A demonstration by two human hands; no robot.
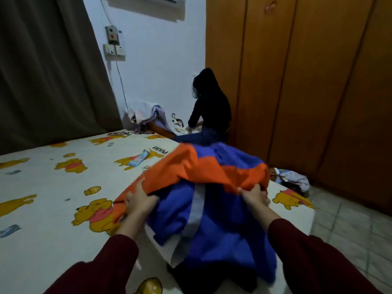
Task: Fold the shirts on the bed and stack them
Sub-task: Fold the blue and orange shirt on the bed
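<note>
On bed: hands gripping orange-blue shirt; beyond, pencil case, seated person.

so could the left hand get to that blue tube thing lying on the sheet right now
Probably not at once: the left hand grips the orange and blue shirt. The blue tube lies uncovered on the bed sheet beyond it, so after letting go the way looks free.
</note>
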